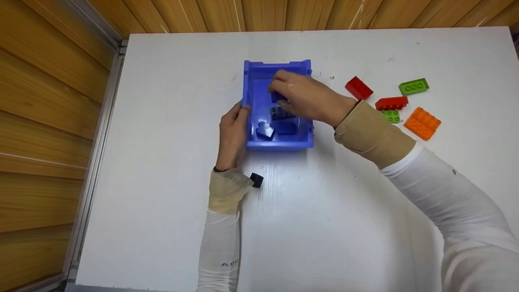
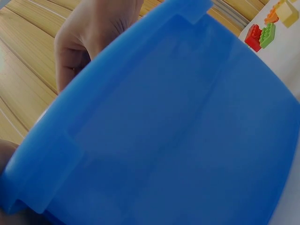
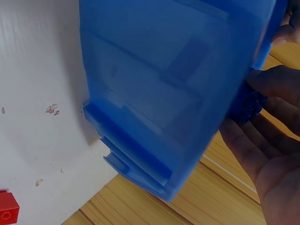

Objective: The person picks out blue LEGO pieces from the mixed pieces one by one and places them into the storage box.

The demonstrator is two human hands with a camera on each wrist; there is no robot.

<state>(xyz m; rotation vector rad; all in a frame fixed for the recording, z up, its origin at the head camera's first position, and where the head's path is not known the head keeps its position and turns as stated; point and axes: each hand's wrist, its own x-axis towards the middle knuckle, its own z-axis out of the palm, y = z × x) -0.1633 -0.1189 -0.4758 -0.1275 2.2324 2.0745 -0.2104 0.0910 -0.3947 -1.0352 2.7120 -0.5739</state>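
A blue plastic bin [image 1: 279, 144] stands on the white table in the head view. My left hand [image 1: 232, 134] grips its left wall at the rim. Over the bin's right side, my right hand [image 1: 308, 96] holds a blue toy brick [image 3: 247, 104] between thumb and fingers; its studs show in the right wrist view. Below that hand, a dark studded brick [image 1: 279, 113] lies in the bin, partly covered by it. Nearer the front of the bin are a tilted dark blue brick [image 1: 265, 130] and another blue brick [image 1: 287, 129].
Right of the bin lie two red bricks, one alone [image 1: 359, 88] and one [image 1: 391, 103] against a light green brick [image 1: 392, 117]. Another green brick [image 1: 413, 86] and orange bricks [image 1: 422, 123] lie farther right. Wooden panelling [image 1: 263, 16] borders the table's back.
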